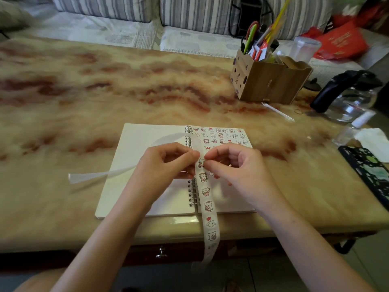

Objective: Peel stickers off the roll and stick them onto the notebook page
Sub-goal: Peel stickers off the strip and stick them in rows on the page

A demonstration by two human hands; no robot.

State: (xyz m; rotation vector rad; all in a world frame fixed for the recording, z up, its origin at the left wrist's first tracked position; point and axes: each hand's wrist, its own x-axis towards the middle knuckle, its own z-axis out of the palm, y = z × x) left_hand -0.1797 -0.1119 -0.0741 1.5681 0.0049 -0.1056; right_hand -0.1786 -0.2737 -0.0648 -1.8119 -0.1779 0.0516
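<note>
Currently, one head view:

Left hand: left hand (168, 160) over the notebook spine, thumb and forefinger pinched together on the left edge of the sticker strip (207, 199).
Right hand: right hand (235, 163) just beside it, fingertips closed on the strip's right edge at a cartoon sticker (201, 163). Whether the sticker is lifted off the backing, can't tell; fingers cover it.
Strip: runs from the pinch point down along the spiral binding (193, 194), over the near table edge, and hangs below it. Printed stickers show along its whole length.
Used backing: blank translucent tape (99, 175) runs left from under the left hand, across the left page and onto the table.
Notebook: notebook (147, 133) lies open and flat near the front edge of the table (84, 91). Left page blank. Right page has rows of small stickers (221, 135) across its top; lower part mostly hidden by the right hand.
Surroundings: wooden pen holder (269, 81) with scissors and pens at back right, glass kettle (349, 98) further right, patterned phone case (370, 171) at the right edge. Striped sofa cushions (105, 7) behind the table.
</note>
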